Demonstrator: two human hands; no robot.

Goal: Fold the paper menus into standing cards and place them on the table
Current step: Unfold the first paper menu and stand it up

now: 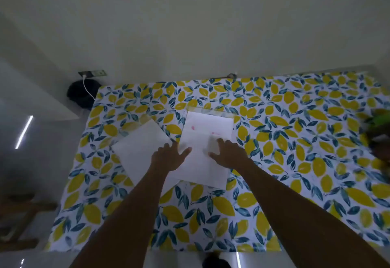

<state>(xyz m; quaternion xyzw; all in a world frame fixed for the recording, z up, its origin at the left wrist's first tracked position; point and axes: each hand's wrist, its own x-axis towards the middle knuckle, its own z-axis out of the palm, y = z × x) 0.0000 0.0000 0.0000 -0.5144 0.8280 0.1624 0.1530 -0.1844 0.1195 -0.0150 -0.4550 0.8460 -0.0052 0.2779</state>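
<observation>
Two white paper menus lie flat on the table, which is covered by a lemon-print cloth. The middle sheet has faint pink marks near its far half. A second sheet lies askew to its left, partly under my left arm. My left hand rests with spread fingers on the left edge of the middle sheet. Flat on that sheet's right side, fingers apart, lies my right hand. Neither hand grips anything. The picture is dim and slightly blurred.
A white wall runs behind the table. At the back left, a wall socket has a white cable hanging to a dark round object. A blurred green and dark thing sits at the right edge. Wooden furniture stands lower left.
</observation>
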